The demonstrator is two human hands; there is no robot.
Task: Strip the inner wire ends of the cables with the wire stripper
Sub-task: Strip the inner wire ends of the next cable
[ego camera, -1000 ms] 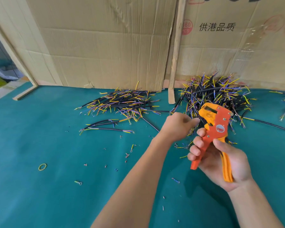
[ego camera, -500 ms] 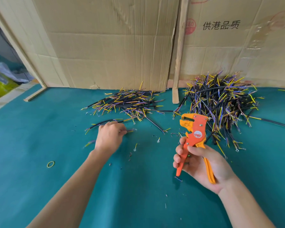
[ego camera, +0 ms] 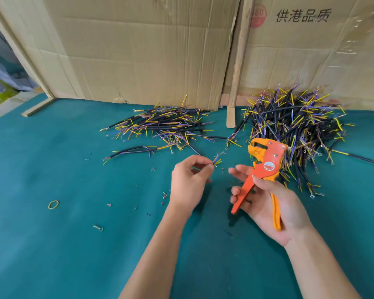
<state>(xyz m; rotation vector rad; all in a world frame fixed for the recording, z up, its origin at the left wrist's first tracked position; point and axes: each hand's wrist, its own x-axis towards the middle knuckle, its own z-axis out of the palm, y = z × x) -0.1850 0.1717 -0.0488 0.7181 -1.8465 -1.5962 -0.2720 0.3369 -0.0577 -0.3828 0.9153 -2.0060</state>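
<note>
My left hand (ego camera: 189,182) pinches a short cable between thumb and fingertips; its coloured inner wire ends (ego camera: 218,159) fan out past my fingers toward the right. My right hand (ego camera: 268,203) grips the orange wire stripper (ego camera: 261,171) by its handles, jaws up and pointing left, a short gap from the wire ends. A big heap of black cables (ego camera: 294,128) with yellow and purple wires lies behind the stripper. A flatter pile of cables (ego camera: 166,126) lies at the centre back, with two loose cables (ego camera: 134,150) in front of it.
The table has a green cloth (ego camera: 63,244). Cardboard sheets (ego camera: 149,50) and a wooden strip (ego camera: 236,67) stand along the back. A yellow rubber band (ego camera: 53,204), a green ring terminal (ego camera: 98,228) and small insulation scraps (ego camera: 164,195) lie on the cloth.
My left hand reached left to the loose cables, picked one up and brought it back toward the stripper. My right hand with the stripper stayed near the big heap.
</note>
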